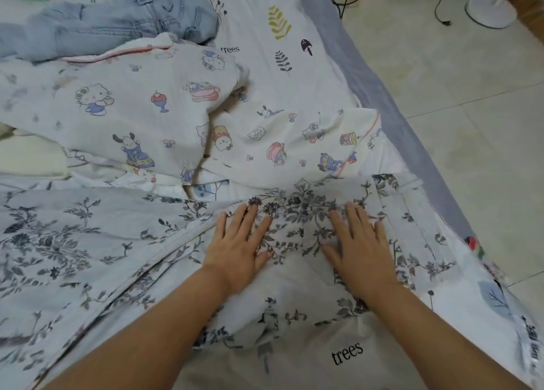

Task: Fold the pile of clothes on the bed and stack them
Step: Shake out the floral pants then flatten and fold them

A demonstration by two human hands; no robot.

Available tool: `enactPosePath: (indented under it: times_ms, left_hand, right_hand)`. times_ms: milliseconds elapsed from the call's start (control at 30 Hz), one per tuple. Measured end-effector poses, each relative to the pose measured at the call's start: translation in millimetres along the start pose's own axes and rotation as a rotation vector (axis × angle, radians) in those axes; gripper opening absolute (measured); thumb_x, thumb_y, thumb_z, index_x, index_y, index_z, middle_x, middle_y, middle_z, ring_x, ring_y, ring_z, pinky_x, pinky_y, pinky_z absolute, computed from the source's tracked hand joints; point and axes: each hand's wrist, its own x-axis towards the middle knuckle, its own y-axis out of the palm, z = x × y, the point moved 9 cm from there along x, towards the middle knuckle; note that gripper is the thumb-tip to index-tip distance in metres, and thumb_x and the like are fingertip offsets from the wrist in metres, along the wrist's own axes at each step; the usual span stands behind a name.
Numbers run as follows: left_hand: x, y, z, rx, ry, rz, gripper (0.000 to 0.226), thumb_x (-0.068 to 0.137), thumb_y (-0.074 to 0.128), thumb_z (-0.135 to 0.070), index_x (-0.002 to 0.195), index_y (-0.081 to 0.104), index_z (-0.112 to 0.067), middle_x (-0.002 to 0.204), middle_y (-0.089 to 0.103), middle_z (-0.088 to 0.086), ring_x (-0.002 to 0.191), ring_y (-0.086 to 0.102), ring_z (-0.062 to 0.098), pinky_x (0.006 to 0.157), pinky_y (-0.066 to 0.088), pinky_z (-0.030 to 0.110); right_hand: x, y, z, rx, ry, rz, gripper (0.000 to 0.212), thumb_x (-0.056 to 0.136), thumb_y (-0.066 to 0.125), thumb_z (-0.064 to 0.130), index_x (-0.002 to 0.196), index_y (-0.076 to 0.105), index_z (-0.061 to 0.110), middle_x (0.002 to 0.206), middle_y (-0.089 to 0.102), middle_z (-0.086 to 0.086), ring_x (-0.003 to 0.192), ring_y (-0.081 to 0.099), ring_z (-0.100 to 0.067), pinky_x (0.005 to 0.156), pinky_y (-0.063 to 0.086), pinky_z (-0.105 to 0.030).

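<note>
Bed | floral garment flat under both hands | left hand, right hand fingers spread

grey floral white garment, cartoon-print white garment, light blue jeans

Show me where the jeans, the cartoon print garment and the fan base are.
jeans (117, 24): head view, on the waistband area.
cartoon print garment (123, 110): head view, middle of fabric.
fan base (490, 12): head view, on the round foot.

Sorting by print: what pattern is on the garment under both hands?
Dark grey floral sprigs on white garment, head view.
</note>
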Motion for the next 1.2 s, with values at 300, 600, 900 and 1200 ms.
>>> enactPosePath:
  times_ms: [300,600,900,1200]
  left_hand:
    - [-52.6,-67.7,-4.3,-0.373,-0.077,-0.216,0.03,0.094,0.041,-0.025,0.118,0.057,-0.016,0.117,0.058,0.004,0.106,0.052,0.023,0.092,0.04,0.032]
    - [-170.9,-54.6,62.2,-0.442,-0.398,-0.226,0.025,0.093,0.039,-0.021,0.108,0.058,-0.014,0.109,0.06,0.004,0.1,0.056,0.023,0.081,0.043,0.031]
    - [-242.2,-24.6,158.1,-0.361,-0.662,-0.266,0.02,0.09,0.046,-0.016,0.101,0.061,-0.011,0.102,0.062,0.009,0.094,0.056,0.029,0.073,0.041,0.032]
    - [-235.4,17.0,208.7,-0.272,-0.561,-0.071,0.036,0.088,0.051,-0.039,0.115,0.042,-0.017,0.118,0.048,0.004,0.109,0.049,0.023,0.085,0.042,0.033]
  right_hand:
    - [-19.5,-50.1,34.1,-0.061,-0.085,-0.024,0.031,0.097,0.035,0.024,0.123,0.048,0.015,0.126,0.049,-0.006,0.114,0.045,-0.023,0.093,0.038,-0.033]
    - [-72.2,-62.7,134.5,-0.01,-0.391,0.077,0.036,0.095,0.038,0.018,0.129,0.048,0.019,0.127,0.055,-0.001,0.114,0.05,-0.018,0.093,0.042,-0.027]
    - [-93.3,-80.8,251.4,-0.006,-0.551,0.004,0.027,0.094,0.037,0.012,0.116,0.053,0.014,0.111,0.059,-0.006,0.102,0.053,-0.021,0.086,0.044,-0.031]
    - [-95.9,-73.7,374.1,0.015,-0.557,-0.124,0.035,0.056,0.08,0.004,0.089,0.071,0.007,0.088,0.069,-0.014,0.083,0.066,-0.03,0.069,0.057,-0.036]
